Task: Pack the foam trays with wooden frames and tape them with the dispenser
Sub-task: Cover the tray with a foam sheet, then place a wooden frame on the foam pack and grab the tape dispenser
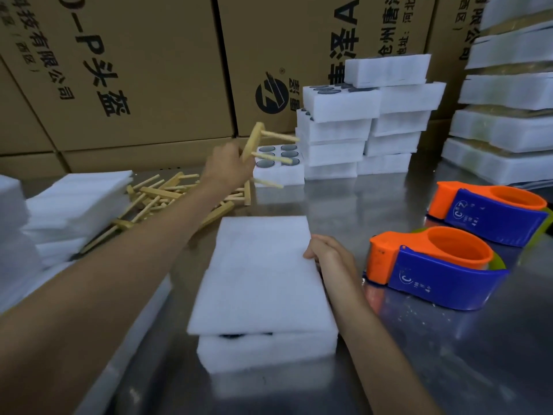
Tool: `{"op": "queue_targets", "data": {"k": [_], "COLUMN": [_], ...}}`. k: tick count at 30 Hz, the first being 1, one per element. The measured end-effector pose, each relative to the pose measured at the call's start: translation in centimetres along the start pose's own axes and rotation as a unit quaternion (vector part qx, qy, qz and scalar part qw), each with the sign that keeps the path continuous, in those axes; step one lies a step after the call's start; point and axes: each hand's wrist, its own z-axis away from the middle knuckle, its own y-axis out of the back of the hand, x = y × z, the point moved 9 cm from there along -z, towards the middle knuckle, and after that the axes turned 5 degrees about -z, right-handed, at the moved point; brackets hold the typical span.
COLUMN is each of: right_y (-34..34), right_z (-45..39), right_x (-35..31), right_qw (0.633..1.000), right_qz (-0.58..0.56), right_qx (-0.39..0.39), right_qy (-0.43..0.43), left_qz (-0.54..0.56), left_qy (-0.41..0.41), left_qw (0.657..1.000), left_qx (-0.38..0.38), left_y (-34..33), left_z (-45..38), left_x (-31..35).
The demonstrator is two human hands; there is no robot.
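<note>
A white foam sheet (pixel 263 274) lies as a lid on a foam tray (pixel 266 351) in the middle of the steel table. My right hand (pixel 329 253) grips the lid's right edge. My left hand (pixel 229 166) is raised at the back and holds a wooden frame (pixel 260 151) with three pegs pointing right. Below it lies a pile of several more wooden frames (pixel 161 196). Two orange and blue tape dispensers stand to the right, one near (pixel 434 271) and one farther back (pixel 490 214).
An open foam tray with dark round discs (pixel 278 166) sits behind the frame, next to stacks of foam trays (pixel 368 121). Foam sheets (pixel 77 202) are piled at the left, taped packs (pixel 508 124) at the right. Cardboard boxes (pixel 134 70) wall off the back.
</note>
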Motion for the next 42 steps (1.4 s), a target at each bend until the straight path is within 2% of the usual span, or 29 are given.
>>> {"op": "queue_targets", "data": {"k": [3, 6, 8, 13, 16, 18, 23, 25, 27, 29, 30, 31, 33, 35, 36, 38, 42], "right_y": [-0.4, -0.9, -0.9, -0.5, -1.2, -1.3, 0.5, 2.0, 4.2, 7.2, 8.7, 10.0, 11.8, 12.6, 12.9, 13.7, 16.3], "right_z": [0.9, 1.9, 2.3, 2.4, 2.5, 2.8, 2.3, 3.1, 5.7, 8.0, 8.2, 7.5, 5.0, 3.2, 2.9, 3.3, 4.6], "right_x": [-0.9, -1.3, -1.3, -0.7, -0.5, -0.6, -0.8, -1.9, -5.3, -8.7, -9.8, -10.6, -10.6, -10.1, -10.4, -11.4, -13.9], "right_qw": [0.999, 0.998, 0.999, 0.998, 0.995, 0.993, 0.994, 0.983, 0.934, 0.841, 0.793, 0.757, 0.713, 0.688, 0.687, 0.709, 0.792], "right_qz": [0.003, 0.004, 0.012, 0.032, 0.019, 0.021, 0.052, 0.06, 0.117, 0.237, 0.311, 0.389, 0.527, 0.583, 0.577, 0.52, 0.321], "right_qx": [-0.021, -0.049, -0.05, -0.045, -0.102, -0.113, -0.018, 0.045, 0.131, 0.249, 0.301, 0.335, 0.343, 0.322, 0.316, 0.305, 0.292], "right_qy": [0.028, 0.032, 0.016, 0.0, 0.016, 0.034, 0.097, 0.17, 0.31, 0.418, 0.429, 0.403, 0.31, 0.287, 0.308, 0.366, 0.429], "left_qz": [0.141, 0.166, 0.127, -0.024, -0.111, -0.118, -0.113, -0.077, -0.029, 0.049, 0.089, 0.125, 0.189, 0.231, 0.247, 0.289, 0.378], "left_qy": [0.056, 0.068, 0.049, 0.025, 0.033, 0.048, 0.041, 0.022, -0.024, -0.057, -0.061, -0.057, -0.036, -0.009, 0.005, 0.042, 0.096], "left_qw": [0.988, 0.977, 0.981, 0.991, 0.98, 0.975, 0.969, 0.982, 0.994, 0.992, 0.987, 0.981, 0.963, 0.946, 0.939, 0.921, 0.863], "left_qx": [-0.036, -0.118, -0.141, -0.128, -0.165, -0.185, -0.217, -0.173, -0.103, -0.097, -0.116, -0.14, -0.187, -0.226, -0.239, -0.258, -0.323], "left_y": [3.4, 5.1, 5.6, 5.4, 3.9, 3.1, 3.6, 4.7, 5.9, 5.8, 5.2, 4.5, 2.9, 1.2, 0.5, -0.6, -2.2], "left_z": [2.0, 5.7, 8.7, 14.3, 16.5, 17.5, 17.8, 17.8, 17.9, 18.0, 18.0, 18.0, 17.9, 18.0, 18.0, 18.0, 19.5], "left_x": [-0.2, -0.2, -0.1, -0.3, -1.0, -1.6, -1.2, -0.1, 1.8, 4.1, 5.2, 6.2, 8.0, 9.5, 10.1, 10.8, 12.3]}}
